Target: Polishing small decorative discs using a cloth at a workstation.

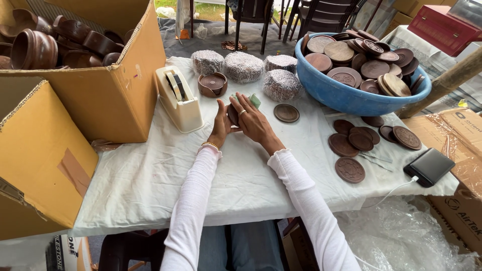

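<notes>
On white cloth, left hand (219, 122), right hand (252, 119) (ringed), gripping brown disc (233, 114)

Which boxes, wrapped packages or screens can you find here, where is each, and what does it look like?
Open brown cardboard box: left on the table, full of dark wooden bowls.
Brown cardboard flap: near left, taped.
Four foam-net wrapped round bundles: table's far middle, greyish white.
Black phone-like device: right edge, dark screen, white cable.
Printed brown carton: lower right, partly film-covered.
</notes>
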